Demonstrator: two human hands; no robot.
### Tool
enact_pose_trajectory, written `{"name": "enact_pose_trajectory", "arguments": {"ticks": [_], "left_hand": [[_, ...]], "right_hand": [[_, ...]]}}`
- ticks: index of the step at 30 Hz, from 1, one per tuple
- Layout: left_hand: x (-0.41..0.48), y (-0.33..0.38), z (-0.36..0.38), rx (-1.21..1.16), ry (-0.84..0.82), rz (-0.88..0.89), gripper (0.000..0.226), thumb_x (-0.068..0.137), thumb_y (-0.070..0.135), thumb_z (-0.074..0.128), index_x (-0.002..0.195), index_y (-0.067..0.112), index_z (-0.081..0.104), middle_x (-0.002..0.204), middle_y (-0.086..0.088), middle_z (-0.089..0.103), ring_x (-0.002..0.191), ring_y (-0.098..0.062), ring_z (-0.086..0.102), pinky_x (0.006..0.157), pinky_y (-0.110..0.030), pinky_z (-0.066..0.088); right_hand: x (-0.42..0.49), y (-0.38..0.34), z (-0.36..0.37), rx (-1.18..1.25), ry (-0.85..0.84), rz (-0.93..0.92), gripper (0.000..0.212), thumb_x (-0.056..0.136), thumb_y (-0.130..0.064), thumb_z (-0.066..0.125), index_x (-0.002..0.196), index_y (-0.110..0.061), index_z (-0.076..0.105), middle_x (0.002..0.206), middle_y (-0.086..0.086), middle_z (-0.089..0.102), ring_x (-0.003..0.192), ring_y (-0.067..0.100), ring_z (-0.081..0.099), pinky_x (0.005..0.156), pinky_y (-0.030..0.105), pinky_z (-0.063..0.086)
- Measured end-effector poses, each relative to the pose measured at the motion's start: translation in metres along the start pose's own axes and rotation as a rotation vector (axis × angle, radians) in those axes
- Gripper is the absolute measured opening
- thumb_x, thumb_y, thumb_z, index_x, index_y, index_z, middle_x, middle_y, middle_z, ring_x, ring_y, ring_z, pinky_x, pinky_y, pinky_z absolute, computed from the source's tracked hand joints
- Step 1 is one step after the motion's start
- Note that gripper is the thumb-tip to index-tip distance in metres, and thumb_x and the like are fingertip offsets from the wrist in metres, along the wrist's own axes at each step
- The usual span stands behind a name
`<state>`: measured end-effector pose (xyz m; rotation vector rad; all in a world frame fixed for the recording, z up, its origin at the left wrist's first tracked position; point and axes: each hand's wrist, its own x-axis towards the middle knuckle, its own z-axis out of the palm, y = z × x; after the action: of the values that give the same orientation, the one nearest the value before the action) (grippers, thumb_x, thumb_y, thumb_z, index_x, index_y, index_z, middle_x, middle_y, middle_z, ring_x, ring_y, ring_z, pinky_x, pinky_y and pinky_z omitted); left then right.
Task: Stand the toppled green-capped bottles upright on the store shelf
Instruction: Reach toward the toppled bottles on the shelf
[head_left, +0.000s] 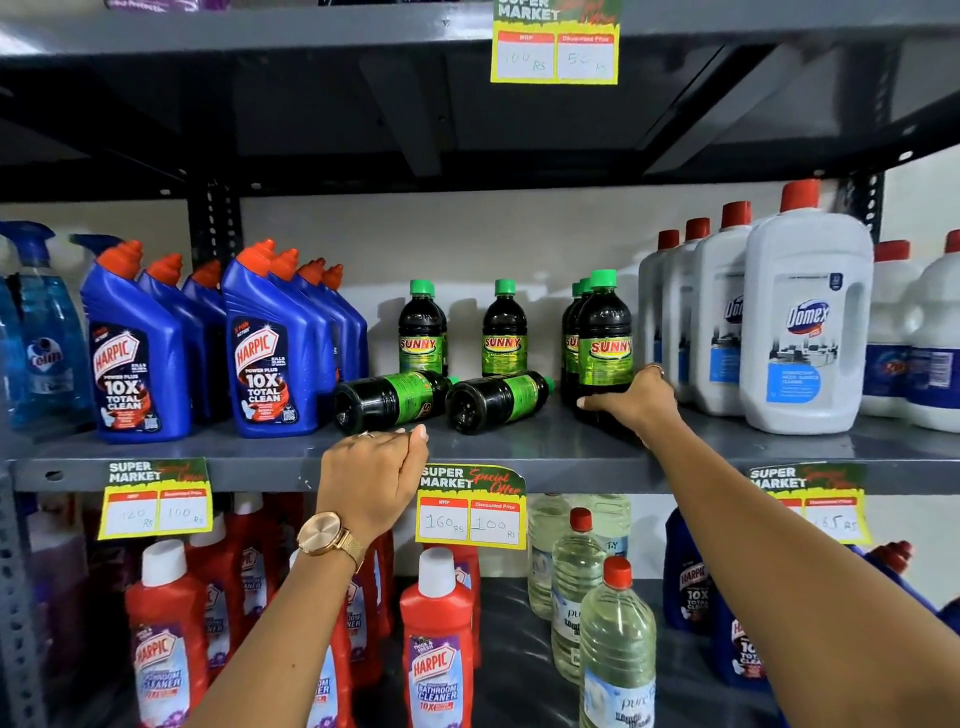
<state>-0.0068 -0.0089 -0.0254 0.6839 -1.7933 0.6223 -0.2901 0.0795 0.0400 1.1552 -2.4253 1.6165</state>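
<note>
Two dark green-capped bottles lie on their sides on the grey shelf (519, 447), bases toward me: the left toppled bottle (387, 401) and the right toppled bottle (493, 400). Behind them stand two upright ones (422, 328) (504, 328). At the right an upright green-capped bottle (604, 332) stands in front of others in its row, and my right hand (636, 400) grips its base. My left hand (371, 480), wearing a watch, hovers at the shelf's front edge just below the left toppled bottle, fingers curled, holding nothing.
Blue Harpic bottles (270, 348) crowd the left of the shelf; white Domex jugs (805, 332) stand at the right. Price tags (470, 506) hang on the shelf edge. Red cleaner bottles and clear bottles (615, 644) fill the shelf below.
</note>
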Motion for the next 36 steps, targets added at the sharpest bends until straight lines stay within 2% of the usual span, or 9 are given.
{"name": "enact_pose_trajectory", "arguments": {"ticks": [6, 16, 22, 26, 27, 29, 32, 34, 36], "left_hand": [[-0.001, -0.001, 0.001, -0.006, -0.001, -0.008, 0.055, 0.094, 0.033, 0.034, 0.061, 0.015, 0.073, 0.051, 0.002, 0.067, 0.045, -0.02, 0.062, 0.041, -0.026, 0.041], [0.0, -0.001, 0.001, 0.005, -0.001, -0.017, 0.055, 0.094, 0.033, 0.034, 0.06, 0.014, 0.072, 0.05, 0.001, 0.067, 0.044, -0.022, 0.062, 0.04, -0.029, 0.043], [0.001, 0.0, -0.001, -0.003, -0.01, 0.008, 0.054, 0.093, 0.032, 0.035, 0.057, 0.014, 0.071, 0.046, 0.001, 0.063, 0.04, -0.02, 0.058, 0.04, -0.025, 0.037], [0.001, 0.001, -0.003, -0.003, -0.013, 0.014, 0.053, 0.092, 0.031, 0.037, 0.053, 0.013, 0.067, 0.043, 0.001, 0.06, 0.038, -0.021, 0.056, 0.041, -0.022, 0.031], [0.001, 0.001, -0.004, -0.002, -0.013, 0.009, 0.053, 0.092, 0.031, 0.037, 0.051, 0.013, 0.065, 0.042, 0.001, 0.059, 0.037, -0.021, 0.055, 0.042, -0.021, 0.03], [0.001, 0.002, -0.004, -0.006, -0.017, -0.001, 0.054, 0.092, 0.031, 0.037, 0.048, 0.012, 0.061, 0.041, 0.001, 0.057, 0.036, -0.021, 0.054, 0.042, -0.02, 0.028], [0.002, 0.004, -0.006, -0.006, -0.038, -0.017, 0.054, 0.092, 0.032, 0.035, 0.051, 0.013, 0.063, 0.045, 0.001, 0.06, 0.039, -0.022, 0.056, 0.042, -0.023, 0.034], [0.002, 0.005, -0.007, -0.006, -0.035, -0.007, 0.052, 0.092, 0.031, 0.036, 0.052, 0.013, 0.065, 0.046, 0.001, 0.062, 0.04, -0.022, 0.057, 0.042, -0.024, 0.037], [0.002, 0.006, -0.008, -0.002, -0.041, -0.002, 0.05, 0.091, 0.029, 0.038, 0.05, 0.013, 0.062, 0.045, 0.001, 0.061, 0.039, -0.021, 0.057, 0.041, -0.025, 0.038]], "right_hand": [[0.0, 0.002, 0.0, -0.015, -0.01, -0.011, 0.075, 0.063, -0.033, 0.088, 0.117, 0.001, 0.049, 0.118, 0.019, 0.06, 0.103, 0.034, 0.06, 0.085, 0.04, 0.052], [-0.001, 0.0, 0.002, -0.185, 0.02, -0.036, 0.08, 0.068, -0.042, 0.083, 0.124, 0.003, 0.048, 0.122, 0.02, 0.06, 0.113, 0.037, 0.059, 0.093, 0.044, 0.05], [-0.011, -0.007, -0.002, -0.213, 0.144, -0.021, 0.113, 0.065, -0.05, 0.081, 0.145, 0.004, 0.022, 0.146, 0.024, 0.033, 0.134, 0.042, 0.034, 0.107, 0.047, 0.034], [-0.03, -0.023, -0.006, -0.132, 0.455, -0.341, 0.057, 0.076, -0.054, 0.062, 0.112, -0.01, 0.056, 0.111, 0.008, 0.058, 0.103, 0.03, 0.054, 0.081, 0.038, 0.043], [-0.035, -0.029, -0.005, -0.078, 0.364, -0.365, 0.047, 0.079, -0.058, 0.057, 0.096, -0.014, 0.058, 0.094, 0.005, 0.06, 0.087, 0.027, 0.057, 0.073, 0.034, 0.042], [-0.04, -0.042, 0.004, 0.053, -0.018, -0.232, 0.059, 0.082, -0.07, 0.048, 0.074, -0.012, 0.057, 0.066, 0.003, 0.058, 0.058, 0.02, 0.054, 0.059, 0.026, 0.043], [-0.041, -0.066, 0.023, 0.071, -0.536, 0.147, 0.093, 0.073, -0.087, 0.031, 0.089, 0.0, 0.06, 0.043, 0.001, 0.059, 0.03, 0.01, 0.046, 0.032, 0.015, 0.035], [-0.032, -0.077, 0.035, -0.054, -0.638, 0.25, 0.102, 0.065, -0.094, 0.026, 0.104, -0.004, 0.055, 0.037, 0.0, 0.057, 0.022, 0.005, 0.038, 0.028, 0.009, 0.027], [-0.021, -0.083, 0.045, -0.088, -0.676, 0.327, 0.101, 0.063, -0.094, 0.032, 0.094, 0.0, 0.054, 0.036, 0.001, 0.056, 0.019, 0.003, 0.036, 0.027, 0.007, 0.025]]}}
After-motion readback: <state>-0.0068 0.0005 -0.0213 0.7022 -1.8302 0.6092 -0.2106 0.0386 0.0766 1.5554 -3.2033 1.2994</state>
